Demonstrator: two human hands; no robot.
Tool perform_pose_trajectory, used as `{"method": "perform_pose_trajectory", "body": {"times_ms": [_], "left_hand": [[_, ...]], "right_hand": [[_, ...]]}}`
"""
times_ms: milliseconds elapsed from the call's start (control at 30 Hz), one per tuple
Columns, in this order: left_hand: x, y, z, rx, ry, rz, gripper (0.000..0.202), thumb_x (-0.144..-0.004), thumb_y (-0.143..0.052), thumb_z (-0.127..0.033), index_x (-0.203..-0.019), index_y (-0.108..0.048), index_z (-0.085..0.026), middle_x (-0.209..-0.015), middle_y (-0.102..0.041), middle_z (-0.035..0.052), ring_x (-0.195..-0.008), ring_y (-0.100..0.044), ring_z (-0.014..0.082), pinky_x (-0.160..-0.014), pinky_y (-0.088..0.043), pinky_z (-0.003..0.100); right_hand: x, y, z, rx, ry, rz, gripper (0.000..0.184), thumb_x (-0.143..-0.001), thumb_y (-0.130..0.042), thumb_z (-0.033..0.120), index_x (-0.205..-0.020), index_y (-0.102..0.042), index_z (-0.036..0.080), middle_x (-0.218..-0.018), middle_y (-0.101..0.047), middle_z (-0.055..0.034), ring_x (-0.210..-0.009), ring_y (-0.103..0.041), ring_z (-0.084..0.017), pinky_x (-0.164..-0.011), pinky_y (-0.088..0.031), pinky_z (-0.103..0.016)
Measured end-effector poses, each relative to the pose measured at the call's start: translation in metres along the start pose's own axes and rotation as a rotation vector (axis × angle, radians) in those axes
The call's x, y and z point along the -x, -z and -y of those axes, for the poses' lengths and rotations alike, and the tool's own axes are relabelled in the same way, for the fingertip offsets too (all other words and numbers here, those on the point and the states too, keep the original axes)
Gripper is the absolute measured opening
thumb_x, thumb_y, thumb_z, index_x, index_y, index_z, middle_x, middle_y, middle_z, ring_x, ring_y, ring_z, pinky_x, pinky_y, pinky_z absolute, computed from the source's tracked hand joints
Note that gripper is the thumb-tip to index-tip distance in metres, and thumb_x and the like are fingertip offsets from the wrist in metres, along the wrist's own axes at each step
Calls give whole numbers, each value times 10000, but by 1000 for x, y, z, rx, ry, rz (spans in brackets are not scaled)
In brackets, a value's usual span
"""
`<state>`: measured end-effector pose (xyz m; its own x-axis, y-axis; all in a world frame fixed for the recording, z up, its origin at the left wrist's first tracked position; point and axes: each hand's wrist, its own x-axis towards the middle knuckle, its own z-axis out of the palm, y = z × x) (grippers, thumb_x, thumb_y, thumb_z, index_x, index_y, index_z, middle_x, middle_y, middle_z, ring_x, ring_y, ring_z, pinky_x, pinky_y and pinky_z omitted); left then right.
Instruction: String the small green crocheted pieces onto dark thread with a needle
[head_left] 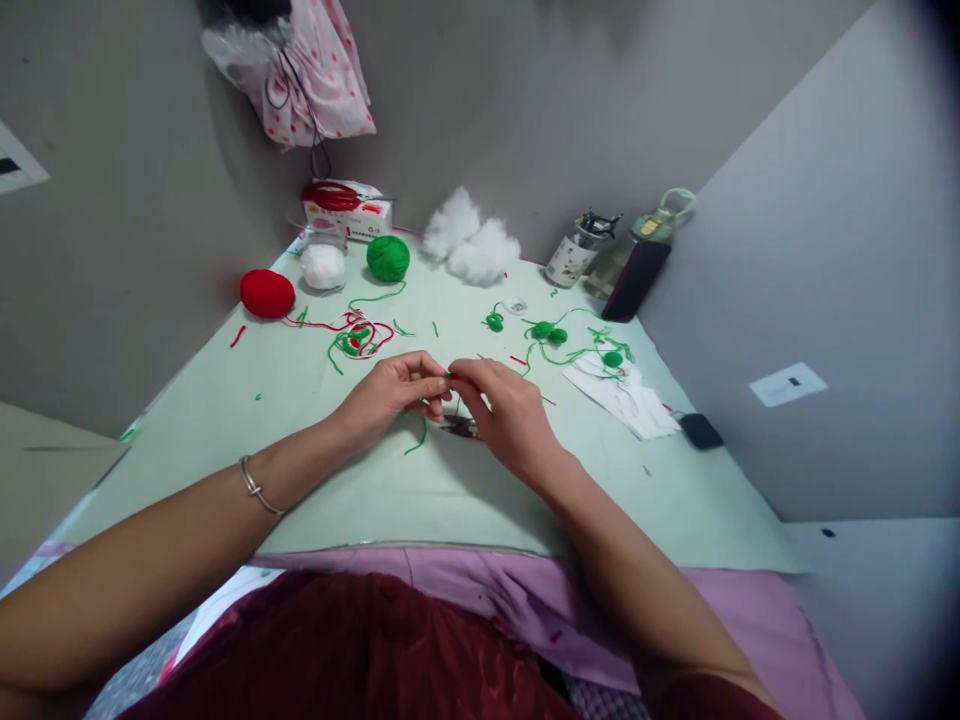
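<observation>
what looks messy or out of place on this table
Loose yarn litters the table: a red-green tangle near the red ball, green bits by the paper on the right, cut snippets elsewhere. Nothing looks spilled or broken. Left hand and right hand pinch one strand.

grey walls point(525, 100) | pale green table point(375, 490) in corner | pink bag point(330, 80) hanging

Light even, diffuse, moderately bright; source out of view. Centre of the table point(420, 490) sharp. The left hand point(390, 392) and right hand point(510, 415) throw faint soft shadows on the table. The green yarn point(448, 376) pinched between their fingertips is too small to resolve. Beyond the table's far edge the walls point(562, 90) bow with wide-angle distortion. The frame corner to the table's upper right darkens.
</observation>
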<state>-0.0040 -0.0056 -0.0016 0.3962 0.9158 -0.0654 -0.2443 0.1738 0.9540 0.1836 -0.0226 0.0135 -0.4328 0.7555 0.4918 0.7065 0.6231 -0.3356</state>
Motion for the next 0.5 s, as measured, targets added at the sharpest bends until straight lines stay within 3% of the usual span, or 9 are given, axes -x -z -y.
{"method": "perform_pose_trajectory", "body": {"times_ms": [133, 233, 333, 433, 500], "left_hand": [[-1, 0, 2, -69, -21, -24, 247, -746, -815, -342, -800, -652, -164, -663, -652, -9, -591, -638, 131, -621, -523, 272], [-1, -2, 2, -107, -52, -33, 220, -743, -791, -314, -762, -628, -167, -650, -635, -23, -588, -629, 124, -605, -517, 256], [-2, -2, 2, -137, -65, -50, 202, -728, -771, -267, -734, -592, -175, -618, -614, -37, -559, -612, 116, -582, -506, 245], [-5, 3, 2, -118, -55, -96, 219, -729, -776, -277, -766, -585, -176, -645, -633, -31, -561, -620, 117, -577, -514, 246], [-6, 8, 1, -96, -63, -125, 232, -743, -778, -296, -783, -583, -177, -677, -646, -26, -567, -625, 114, -585, -527, 251]], "right_hand": [[2, 0, 1, 290, 132, 63, 205, -989, -485, 108, -969, -672, 189, -818, -694, -56, -708, -587, -164, -582, -366, -274], [2, 2, 10, 293, 226, -78, 235, -962, -494, 63, -972, -680, 207, -1035, -736, -79, -775, -627, -156, -608, -400, -276], [0, 11, 25, -5, 255, -189, 184, -977, -523, 116, -994, -666, 230, -1053, -746, -59, -801, -670, -135, -688, -485, -267], [-3, 31, 31, -523, 28, -129, 105, -1027, -490, 212, -1011, -593, 231, -843, -733, -5, -624, -666, -101, -583, -513, -235], [-7, 52, 21, -800, -140, -144, 103, -1034, -500, 295, -975, -558, 234, -705, -683, 30, -529, -636, -107, -523, -522, -240]]}}
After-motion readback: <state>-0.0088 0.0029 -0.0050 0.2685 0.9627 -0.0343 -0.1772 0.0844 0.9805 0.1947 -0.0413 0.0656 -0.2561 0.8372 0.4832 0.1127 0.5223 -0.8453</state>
